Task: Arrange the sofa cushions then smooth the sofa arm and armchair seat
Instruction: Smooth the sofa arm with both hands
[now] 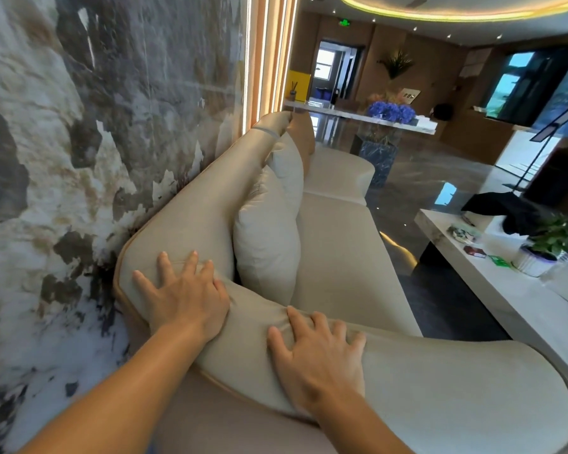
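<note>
A cream sofa runs along the marble wall, and its padded arm [440,388] curves across the foreground. My left hand [184,296] lies flat, fingers spread, on the corner where arm and backrest [197,204] meet. My right hand [318,352] presses palm-down on the arm's top, fingers apart, holding nothing. A cream cushion [266,250] stands upright against the backrest just beyond my hands. Two more cushions [286,165] lean behind it in a row. The sofa seat [341,250] lies bare to their right.
A white coffee table [505,303] with a potted plant [545,247], small items and a black cloth [505,211] stands to the right. The marble wall [79,126] borders the sofa on the left. A counter with blue flowers [391,113] stands further back.
</note>
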The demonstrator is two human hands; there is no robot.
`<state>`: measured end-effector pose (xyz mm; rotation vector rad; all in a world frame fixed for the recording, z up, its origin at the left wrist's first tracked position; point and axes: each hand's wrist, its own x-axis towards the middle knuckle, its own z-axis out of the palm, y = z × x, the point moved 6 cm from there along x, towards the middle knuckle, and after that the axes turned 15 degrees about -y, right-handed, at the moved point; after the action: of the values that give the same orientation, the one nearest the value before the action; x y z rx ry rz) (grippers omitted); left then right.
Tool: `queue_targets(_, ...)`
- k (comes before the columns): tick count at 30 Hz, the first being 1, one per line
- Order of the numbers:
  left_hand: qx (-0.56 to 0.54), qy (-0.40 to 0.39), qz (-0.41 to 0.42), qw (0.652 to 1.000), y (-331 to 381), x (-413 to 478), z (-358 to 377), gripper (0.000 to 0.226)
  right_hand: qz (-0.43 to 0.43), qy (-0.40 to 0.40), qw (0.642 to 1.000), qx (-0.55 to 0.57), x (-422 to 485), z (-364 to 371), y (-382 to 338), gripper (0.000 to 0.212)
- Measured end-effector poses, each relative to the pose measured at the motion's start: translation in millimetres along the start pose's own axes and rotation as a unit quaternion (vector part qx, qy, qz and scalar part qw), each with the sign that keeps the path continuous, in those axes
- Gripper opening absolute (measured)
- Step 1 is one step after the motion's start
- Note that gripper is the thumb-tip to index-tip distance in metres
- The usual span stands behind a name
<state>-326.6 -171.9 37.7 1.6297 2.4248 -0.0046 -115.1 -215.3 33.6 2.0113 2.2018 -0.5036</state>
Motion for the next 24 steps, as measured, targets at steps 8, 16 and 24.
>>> queue_targets(8,0.052,-0.056,0.325,0.943,30.3,-41.8,1.2,0.077,-0.041,-0.087,0.995,-0.005,-2.3,-18.3,32.2,0.072)
queue_targets(16,0.084,-0.076,0.299,0.948,32.7,-41.0,-2.6,0.078,-0.036,-0.057,0.998,-0.020,-0.4,-13.7,42.3,0.085)
queue_targets(24,0.085,-0.058,0.277,0.955,35.7,-43.3,2.9,0.077,-0.107,-0.037,0.994,-0.005,1.7,-11.4,52.9,0.082)
